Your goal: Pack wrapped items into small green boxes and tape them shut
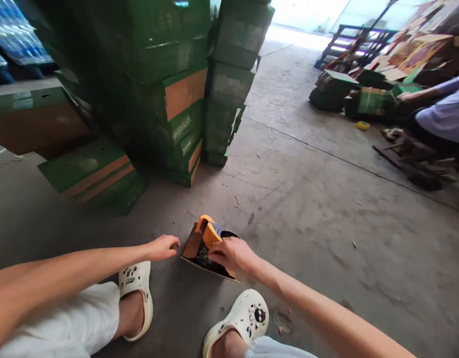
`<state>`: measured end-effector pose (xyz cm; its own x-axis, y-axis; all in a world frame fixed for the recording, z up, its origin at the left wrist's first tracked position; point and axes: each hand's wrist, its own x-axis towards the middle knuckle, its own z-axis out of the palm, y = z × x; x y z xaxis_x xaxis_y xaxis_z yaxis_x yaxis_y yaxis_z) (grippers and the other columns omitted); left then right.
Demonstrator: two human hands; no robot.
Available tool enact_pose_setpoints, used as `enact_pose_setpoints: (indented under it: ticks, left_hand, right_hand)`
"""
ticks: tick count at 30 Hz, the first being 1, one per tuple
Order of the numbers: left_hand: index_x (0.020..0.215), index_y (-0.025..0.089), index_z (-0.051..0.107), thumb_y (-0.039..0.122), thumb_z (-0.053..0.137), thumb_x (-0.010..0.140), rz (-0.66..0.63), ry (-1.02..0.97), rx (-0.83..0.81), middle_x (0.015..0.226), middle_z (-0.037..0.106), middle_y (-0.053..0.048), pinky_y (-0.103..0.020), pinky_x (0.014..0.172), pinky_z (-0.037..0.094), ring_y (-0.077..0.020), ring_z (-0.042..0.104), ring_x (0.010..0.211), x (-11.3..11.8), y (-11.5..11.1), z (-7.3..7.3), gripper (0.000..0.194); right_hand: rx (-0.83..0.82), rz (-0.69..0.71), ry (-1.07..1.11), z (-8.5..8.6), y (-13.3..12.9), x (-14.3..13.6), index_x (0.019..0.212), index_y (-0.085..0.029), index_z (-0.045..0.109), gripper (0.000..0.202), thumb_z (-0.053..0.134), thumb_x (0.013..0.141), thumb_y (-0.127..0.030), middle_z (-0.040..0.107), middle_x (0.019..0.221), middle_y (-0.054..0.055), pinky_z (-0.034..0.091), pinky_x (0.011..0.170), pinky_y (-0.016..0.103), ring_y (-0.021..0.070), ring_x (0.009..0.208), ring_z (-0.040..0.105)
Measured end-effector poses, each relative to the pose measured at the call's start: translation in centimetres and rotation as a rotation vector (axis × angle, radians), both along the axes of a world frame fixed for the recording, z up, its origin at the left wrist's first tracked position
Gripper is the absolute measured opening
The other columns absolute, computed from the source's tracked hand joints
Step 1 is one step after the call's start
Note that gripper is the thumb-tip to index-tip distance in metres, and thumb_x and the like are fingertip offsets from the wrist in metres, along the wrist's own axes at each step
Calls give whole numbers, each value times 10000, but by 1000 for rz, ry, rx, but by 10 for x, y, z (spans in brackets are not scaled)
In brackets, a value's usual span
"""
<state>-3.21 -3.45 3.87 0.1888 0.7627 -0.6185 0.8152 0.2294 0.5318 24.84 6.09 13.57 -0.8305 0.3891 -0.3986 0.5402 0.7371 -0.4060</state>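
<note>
On the floor between my feet lies a dark, flat piece of board point(192, 244) with a brown patch. An orange tool point(211, 235), which looks like a tape dispenser, rests on it beside a dark, round thing partly hidden by my fingers. My right hand point(232, 254) reaches over the board with its fingers pressed together at the orange tool; what lies between the fingertips is too small to make out. To the left of the board, my left hand point(164, 247) hovers with curled, parted fingers and nothing in it.
Tall stacks of green boxes point(169, 44) stand ahead, with more green and brown boxes point(87, 169) at the left. A person point(443, 112) crouches at the right by green boxes point(374, 101). My white clogs point(247, 313) flank the board. A yellow roll point(362, 126) lies farther off.
</note>
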Motion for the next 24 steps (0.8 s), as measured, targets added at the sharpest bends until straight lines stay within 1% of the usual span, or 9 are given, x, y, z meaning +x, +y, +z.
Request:
enact_pose_setpoints:
  ticks: [3, 6, 9, 13, 16, 19, 21, 23, 24]
  left_hand:
    - [1196, 195, 718, 137, 543, 746, 34, -145, 47, 1001, 782, -40, -272, 801, 516, -225, 732, 955, 21, 11, -12, 486]
    - [1156, 205, 712, 64, 501, 703, -3, -194, 153, 1081, 760, -47, -265, 881, 503, -203, 704, 1025, 37, 23, -20, 520]
    - [1086, 207, 728, 71, 502, 720, 20, -175, 210, 1097, 754, -59, -294, 962, 492, -220, 689, 1072, 47, 30, -24, 451]
    - [1007, 203, 720, 137, 593, 699, 343, -285, -46, 866, 754, -38, -316, 931, 524, -238, 725, 954, 59, 38, -29, 339]
    - [956, 183, 684, 324, 629, 762, 514, -316, -196, 762, 734, -58, -342, 812, 577, -254, 750, 818, 65, 43, -30, 247]
    - [1016, 175, 659, 640, 495, 856, 597, -384, -283, 916, 781, -132, -358, 792, 606, -272, 778, 888, 63, 48, -26, 519]
    - [1069, 168, 650, 829, 335, 857, 721, -466, -391, 1050, 786, -186, -372, 808, 611, -296, 776, 993, 62, 51, -20, 763]
    - [1057, 164, 644, 923, 287, 823, 857, -444, -467, 1122, 774, -222, -388, 792, 608, -325, 765, 1047, 64, 55, -16, 871]
    - [1033, 167, 639, 925, 324, 821, 898, -390, -476, 1133, 773, -227, -391, 779, 602, -333, 763, 1053, 66, 57, -15, 848]
  right_hand:
    - [-32, -137, 166, 29, 28, 10, 1077, -278, 803, 205, 617, 1017, -342, 802, 948, 7, 421, 722, 235, 155, 831, 703]
    - [50, -264, 235, 35, 47, 33, 1111, -266, 792, 221, 600, 1029, -338, 795, 985, 19, 431, 760, 237, 164, 876, 699]
    - [192, -345, 85, 15, 55, 62, 1176, -266, 763, 210, 658, 1000, -311, 778, 1071, 48, 435, 827, 257, 201, 1004, 692]
    - [176, -371, -195, -33, 49, 85, 1284, -238, 701, 413, 797, 908, -382, 740, 1199, 103, 438, 889, 285, 260, 1155, 664]
    - [100, -424, -325, -61, 36, 82, 1268, -233, 696, 505, 801, 878, -536, 728, 1242, 122, 451, 862, 293, 286, 1181, 667]
    - [59, -488, -366, -76, 26, 69, 1207, -212, 720, 515, 759, 885, -612, 746, 1220, 138, 476, 801, 294, 300, 1140, 703]
    - [51, -523, -383, -80, 23, 62, 1192, -196, 731, 505, 764, 886, -596, 754, 1206, 158, 493, 778, 297, 309, 1118, 723]
    - [52, -540, -395, -82, 24, 58, 1191, -191, 740, 494, 793, 872, -564, 757, 1207, 171, 510, 786, 304, 317, 1123, 729]
    - [55, -539, -399, -82, 24, 58, 1184, -189, 747, 485, 807, 864, -549, 760, 1204, 175, 517, 794, 309, 320, 1126, 731]
